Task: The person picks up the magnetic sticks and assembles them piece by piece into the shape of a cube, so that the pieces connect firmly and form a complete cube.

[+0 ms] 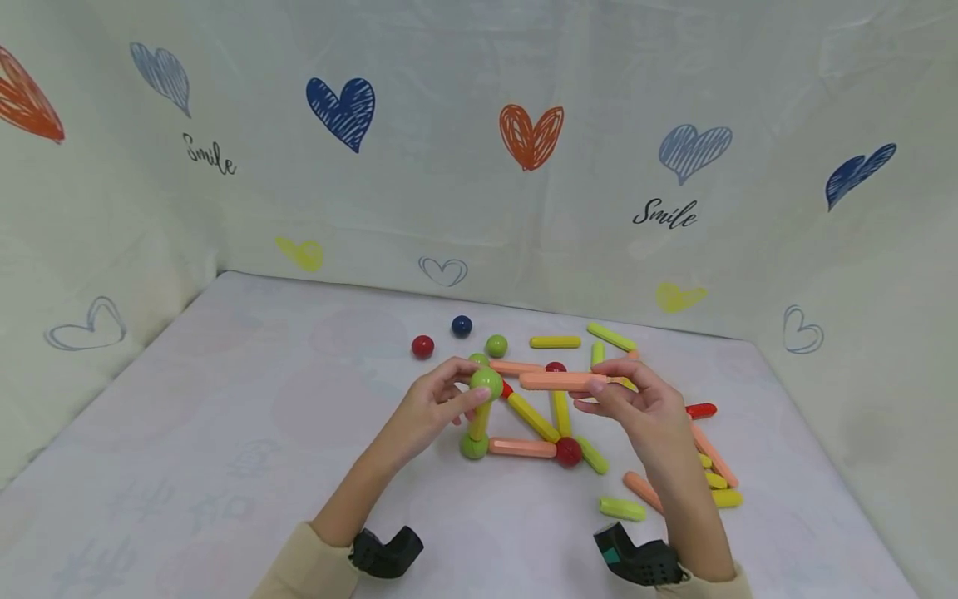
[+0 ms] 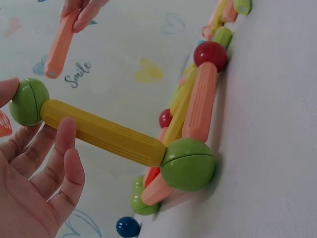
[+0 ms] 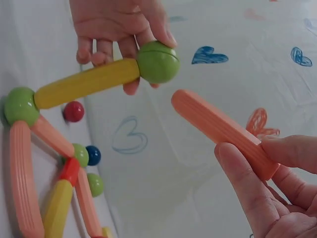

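Left hand (image 1: 434,403) pinches the upper green ball (image 1: 486,383), thumb against it and fingers behind, gap only ball-wide, the spare fingers loosely bent near the yellow rod (image 1: 481,422); right hand (image 1: 642,406) pinches a peach rod (image 1: 554,381) near its back end, fingers closed to the rod's thickness, front end bare; this rod is up off the counter (image 1: 299,466), its front end pointing at the upper green ball, near but not touching; yellow rod stands a bit tilted, running from that ball down to the lower green ball (image 1: 474,447) on the counter; from there a flat peach rod (image 1: 522,448) runs to a red ball (image 1: 569,452); step in hand looks like offering the rod end to the ball; to do it well, hold the ball firm so the yellow rod doesn't lever off the lower ball, shift the thumb clear of the contact spot, line the rod up with the ball's centre, bring it in slowly and squarely; the rear grip seems right, since it leaves the joining end free; support the rod's far end until the joint proves firm, since the overhang could drag the upright over.
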`<action>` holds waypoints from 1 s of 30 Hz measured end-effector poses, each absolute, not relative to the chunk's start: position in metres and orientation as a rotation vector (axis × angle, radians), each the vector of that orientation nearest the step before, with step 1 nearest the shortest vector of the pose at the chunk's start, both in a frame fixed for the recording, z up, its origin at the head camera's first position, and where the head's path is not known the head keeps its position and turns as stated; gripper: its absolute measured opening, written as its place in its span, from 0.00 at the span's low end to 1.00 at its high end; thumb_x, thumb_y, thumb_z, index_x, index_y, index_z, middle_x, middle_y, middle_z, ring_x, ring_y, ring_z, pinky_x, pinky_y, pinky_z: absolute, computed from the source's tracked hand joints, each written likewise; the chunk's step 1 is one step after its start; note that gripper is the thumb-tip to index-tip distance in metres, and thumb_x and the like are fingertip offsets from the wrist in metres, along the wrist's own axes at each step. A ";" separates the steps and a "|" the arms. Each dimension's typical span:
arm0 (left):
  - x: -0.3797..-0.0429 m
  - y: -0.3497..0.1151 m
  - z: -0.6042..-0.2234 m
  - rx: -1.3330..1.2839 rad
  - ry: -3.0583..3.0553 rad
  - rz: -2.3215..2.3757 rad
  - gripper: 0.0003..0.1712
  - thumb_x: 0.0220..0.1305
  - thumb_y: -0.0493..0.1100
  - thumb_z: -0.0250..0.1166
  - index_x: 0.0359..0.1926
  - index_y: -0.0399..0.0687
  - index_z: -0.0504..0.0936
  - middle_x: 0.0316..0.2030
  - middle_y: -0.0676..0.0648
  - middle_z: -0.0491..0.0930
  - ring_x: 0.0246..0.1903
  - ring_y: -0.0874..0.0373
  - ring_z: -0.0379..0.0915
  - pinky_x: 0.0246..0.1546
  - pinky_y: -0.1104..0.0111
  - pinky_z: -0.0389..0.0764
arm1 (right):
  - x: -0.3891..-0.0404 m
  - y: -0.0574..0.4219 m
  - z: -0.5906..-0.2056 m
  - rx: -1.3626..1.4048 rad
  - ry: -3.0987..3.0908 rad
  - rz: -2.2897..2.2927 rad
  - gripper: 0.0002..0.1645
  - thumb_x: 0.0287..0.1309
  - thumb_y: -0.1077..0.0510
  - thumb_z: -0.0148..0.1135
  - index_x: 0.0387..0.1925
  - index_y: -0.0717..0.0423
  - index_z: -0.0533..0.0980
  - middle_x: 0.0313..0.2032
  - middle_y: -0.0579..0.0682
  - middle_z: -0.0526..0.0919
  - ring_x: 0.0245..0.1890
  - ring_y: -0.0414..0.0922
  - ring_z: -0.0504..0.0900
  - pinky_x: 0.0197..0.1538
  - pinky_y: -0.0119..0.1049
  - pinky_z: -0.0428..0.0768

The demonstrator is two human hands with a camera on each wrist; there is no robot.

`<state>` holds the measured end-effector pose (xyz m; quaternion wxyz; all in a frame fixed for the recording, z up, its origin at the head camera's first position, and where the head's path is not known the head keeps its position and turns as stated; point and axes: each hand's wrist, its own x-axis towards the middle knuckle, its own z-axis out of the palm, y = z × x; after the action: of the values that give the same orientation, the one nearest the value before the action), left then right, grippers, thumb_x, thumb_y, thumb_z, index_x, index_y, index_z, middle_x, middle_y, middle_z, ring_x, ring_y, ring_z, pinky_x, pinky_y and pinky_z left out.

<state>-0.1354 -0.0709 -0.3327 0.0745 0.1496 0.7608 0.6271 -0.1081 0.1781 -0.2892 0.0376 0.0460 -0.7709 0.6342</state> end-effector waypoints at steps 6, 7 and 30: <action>-0.134 -0.067 -0.332 0.447 2.329 1.847 0.20 0.63 0.47 0.61 0.54 0.46 0.72 0.47 0.44 0.75 0.29 0.53 0.74 0.34 0.69 0.74 | -0.107 0.169 -0.292 0.143 -2.434 1.942 0.21 0.60 0.53 0.60 0.49 0.62 0.69 0.38 0.43 0.84 0.39 0.40 0.85 0.47 0.29 0.78; -0.133 -0.066 -0.332 0.451 2.340 1.844 0.20 0.63 0.47 0.61 0.54 0.47 0.72 0.48 0.44 0.74 0.29 0.53 0.74 0.33 0.70 0.74 | -0.107 0.169 -0.292 0.146 -2.429 1.955 0.21 0.60 0.54 0.60 0.49 0.63 0.69 0.39 0.44 0.84 0.39 0.41 0.85 0.47 0.30 0.79; -0.123 -0.054 -0.330 0.694 2.821 1.615 0.15 0.59 0.46 0.65 0.47 0.54 0.77 0.33 0.54 0.71 0.27 0.62 0.65 0.24 0.76 0.70 | -0.135 0.173 -0.341 -0.045 -3.091 1.154 0.24 0.61 0.53 0.58 0.55 0.60 0.71 0.42 0.55 0.78 0.23 0.44 0.74 0.27 0.32 0.74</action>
<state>-0.1226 -0.0545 -0.3296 -0.0913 0.2079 0.8452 0.4839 -0.1349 0.1734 -0.3411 -0.0791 -0.0136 -0.9338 0.3486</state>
